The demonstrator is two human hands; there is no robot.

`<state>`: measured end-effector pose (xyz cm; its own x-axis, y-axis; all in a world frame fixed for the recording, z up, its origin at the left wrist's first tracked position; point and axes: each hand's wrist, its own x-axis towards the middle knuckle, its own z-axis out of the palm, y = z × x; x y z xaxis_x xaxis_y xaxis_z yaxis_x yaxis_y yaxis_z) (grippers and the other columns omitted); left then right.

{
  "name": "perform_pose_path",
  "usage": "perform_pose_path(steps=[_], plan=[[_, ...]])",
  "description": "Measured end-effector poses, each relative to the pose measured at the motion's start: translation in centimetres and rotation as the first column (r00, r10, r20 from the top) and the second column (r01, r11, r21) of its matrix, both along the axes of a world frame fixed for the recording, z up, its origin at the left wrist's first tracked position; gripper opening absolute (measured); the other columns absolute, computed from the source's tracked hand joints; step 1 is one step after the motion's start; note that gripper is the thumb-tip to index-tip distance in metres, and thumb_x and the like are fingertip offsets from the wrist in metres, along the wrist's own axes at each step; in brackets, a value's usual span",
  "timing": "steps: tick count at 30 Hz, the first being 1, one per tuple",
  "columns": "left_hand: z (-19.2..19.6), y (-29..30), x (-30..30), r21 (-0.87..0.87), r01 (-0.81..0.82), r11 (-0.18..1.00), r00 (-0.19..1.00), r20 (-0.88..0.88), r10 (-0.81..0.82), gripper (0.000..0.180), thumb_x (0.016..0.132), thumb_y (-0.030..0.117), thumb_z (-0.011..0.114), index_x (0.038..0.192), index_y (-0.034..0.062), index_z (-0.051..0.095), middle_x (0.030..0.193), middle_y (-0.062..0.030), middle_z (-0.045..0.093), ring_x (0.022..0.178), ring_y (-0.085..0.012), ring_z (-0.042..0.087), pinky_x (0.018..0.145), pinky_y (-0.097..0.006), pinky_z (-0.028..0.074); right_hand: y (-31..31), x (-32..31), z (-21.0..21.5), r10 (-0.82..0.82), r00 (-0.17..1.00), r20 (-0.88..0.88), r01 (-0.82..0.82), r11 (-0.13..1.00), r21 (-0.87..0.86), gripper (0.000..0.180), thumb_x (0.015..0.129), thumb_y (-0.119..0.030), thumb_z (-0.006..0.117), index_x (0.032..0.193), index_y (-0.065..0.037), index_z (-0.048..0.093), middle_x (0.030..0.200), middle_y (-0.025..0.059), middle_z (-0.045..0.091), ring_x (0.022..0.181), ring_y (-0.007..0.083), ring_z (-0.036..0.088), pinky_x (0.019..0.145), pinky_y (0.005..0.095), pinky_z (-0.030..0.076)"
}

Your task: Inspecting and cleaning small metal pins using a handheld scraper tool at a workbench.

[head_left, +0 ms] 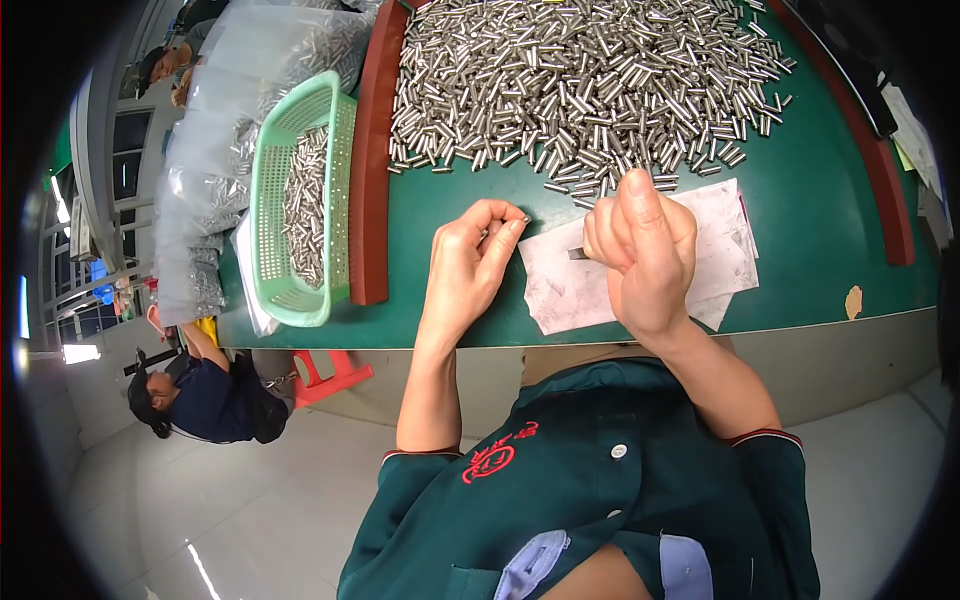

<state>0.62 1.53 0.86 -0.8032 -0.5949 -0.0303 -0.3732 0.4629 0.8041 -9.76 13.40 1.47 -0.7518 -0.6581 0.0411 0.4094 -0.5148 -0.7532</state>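
Note:
My left hand is closed in a pinch just over the table's near part. The end of a small metal pin shows at its fingertips. My right hand is closed, thumb uppermost, above a smudged white sheet of paper. From its curled fingers pokes a short, dark grey metal piece; the rest of it is hidden in the hand. Beyond both hands spreads a large heap of short, shiny metal pins, its near edge close to my right thumb.
A red-brown rail divides the green tabletop from a light green basket part-filled with pins. Clear plastic bags of metal parts lie farther left. Another rail borders the right. A person sits at the left near a red stool.

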Motion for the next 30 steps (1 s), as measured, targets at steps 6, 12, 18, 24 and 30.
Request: perform_pose_path(steps=[6,12,18,24,30], plan=[[0.6,1.8,0.3,-0.023,0.076,0.997,0.995,0.071,-0.074,0.005,0.073,0.002,0.058,0.075,-0.0023,0.056,0.048,-0.0048,0.042,0.042,-0.0095,0.034,0.042,-0.025,0.032,0.1,-0.1,-0.2,-0.046,0.998,0.053,0.048,0.998,-0.042,0.044,0.092,-0.022,0.03,0.05,-0.011,0.025,0.042,-0.0031,0.023,0.038,0.0065,0.016,0.039,0.0238,0.016],[0.2,2.8,0.0,-0.13,0.106,0.986,0.994,0.041,-0.101,0.006,0.071,0.001,0.061,0.071,-0.0025,0.056,0.055,-0.0068,0.05,0.045,-0.0125,0.042,0.044,-0.025,0.035,0.0,-0.4,-0.3,-0.031,0.995,0.094,0.039,0.996,-0.08,0.043,0.092,-0.025,0.03,0.051,-0.012,0.025,0.042,-0.0035,0.021,0.038,0.0067,0.014,0.039,0.0239,0.016],[0.0,2.9,0.0,-0.198,0.12,0.973,0.992,0.0,-0.123,0.006,0.069,0.0,0.062,0.069,-0.0011,0.056,0.057,-0.01,0.052,0.044,-0.0184,0.046,0.044,-0.028,0.037,-0.1,-0.4,-0.4,-0.003,0.997,0.081,0.008,0.998,-0.061,0.042,0.092,-0.025,0.029,0.052,-0.012,0.026,0.042,-0.0032,0.022,0.039,0.0065,0.014,0.039,0.0236,0.016],[-0.2,2.9,0.2,-0.199,0.124,0.972,0.991,-0.026,-0.132,0.005,0.07,-0.001,0.062,0.071,-0.0022,0.057,0.057,-0.0058,0.05,0.045,-0.0109,0.04,0.044,-0.024,0.034,-0.1,-0.4,-0.7,0.027,0.994,0.103,-0.015,0.993,-0.117,0.042,0.092,-0.025,0.029,0.052,-0.012,0.026,0.042,-0.003,0.022,0.039,0.0066,0.014,0.039,0.0234,0.015],[-0.5,2.9,0.2,-0.201,0.121,0.972,0.99,-0.042,-0.132,0.005,0.07,-0.001,0.062,0.071,-0.002,0.057,0.055,-0.0056,0.048,0.045,-0.0113,0.04,0.043,-0.024,0.033,-0.3,-0.2,-0.6,0.014,0.996,0.09,-0.005,0.996,-0.093,0.042,0.092,-0.025,0.029,0.053,-0.012,0.027,0.042,-0.003,0.022,0.039,0.0065,0.014,0.039,0.0235,0.016]])
